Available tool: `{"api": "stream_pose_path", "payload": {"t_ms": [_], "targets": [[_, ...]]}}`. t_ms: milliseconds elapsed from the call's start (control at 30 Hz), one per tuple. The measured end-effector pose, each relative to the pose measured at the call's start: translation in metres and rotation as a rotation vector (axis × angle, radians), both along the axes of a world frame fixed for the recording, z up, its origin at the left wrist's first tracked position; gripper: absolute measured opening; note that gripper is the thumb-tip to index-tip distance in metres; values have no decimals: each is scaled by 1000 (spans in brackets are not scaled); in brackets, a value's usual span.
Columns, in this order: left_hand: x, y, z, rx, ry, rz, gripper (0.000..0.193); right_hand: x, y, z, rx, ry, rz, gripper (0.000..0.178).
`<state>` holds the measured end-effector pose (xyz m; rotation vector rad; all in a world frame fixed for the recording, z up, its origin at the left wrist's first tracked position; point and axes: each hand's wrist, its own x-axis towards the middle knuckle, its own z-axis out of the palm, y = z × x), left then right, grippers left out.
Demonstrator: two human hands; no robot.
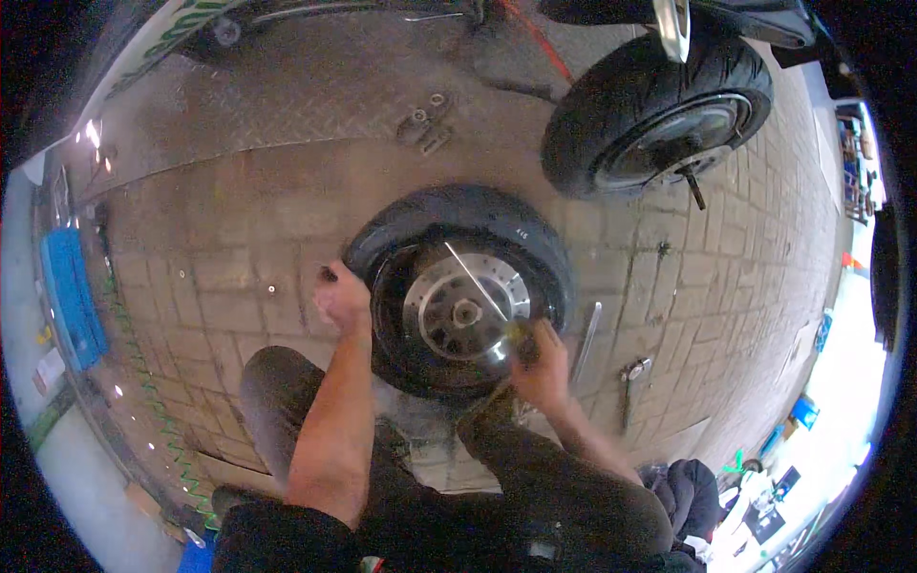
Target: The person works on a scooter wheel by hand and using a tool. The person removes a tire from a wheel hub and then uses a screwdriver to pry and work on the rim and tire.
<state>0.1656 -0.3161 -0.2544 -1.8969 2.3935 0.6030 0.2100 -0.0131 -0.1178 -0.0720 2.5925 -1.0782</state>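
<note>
A wheel with a black tyre (458, 205) lies flat on the floor in front of my knees. A round silver brake disc (420, 310) is at its middle, around the hub. My right hand (543, 372) is closed around the handle of a long screwdriver (473, 277), over the near right side of the wheel. The thin shaft points up and left across the disc. At the left edge of the tyre, my left hand (344, 301) is closed, with a small dark piece showing at its fingers. Blur hides what that piece is.
Another wheel (659, 115) with an axle sticking out stands at the far right. A ratchet (634, 371) and a flat metal bar (592, 329) lie to the right. Beyond the wheel is a metal part (427, 124). At left are a blue tray (72, 296) and a green coiled hose (158, 430).
</note>
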Motion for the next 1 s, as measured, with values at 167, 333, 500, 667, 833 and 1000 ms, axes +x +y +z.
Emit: {"api": "stream_pose_path", "payload": {"t_ms": [167, 333, 500, 667, 833, 1000], "targets": [[5, -3, -15, 3, 75, 42, 56, -10, -7, -13, 22, 33, -29, 31], [2, -5, -10, 110, -11, 75, 56, 8, 5, -20, -295, 41, -198, 40], [0, 3, 2, 33, 76, 45, 57, 12, 12, -21, -1196, -480, -1074, 40], [-1, 6, 5, -8, -3, 71, 57, -24, 8, -4, -548, 231, -303, 41], [2, 4, 4, 36, 44, 6, 56, -74, -12, 35, -799, 319, 286, 26], [0, 3, 5, 135, 89, -8, 60, -117, -61, 70, -759, 513, 305, 16]]}}
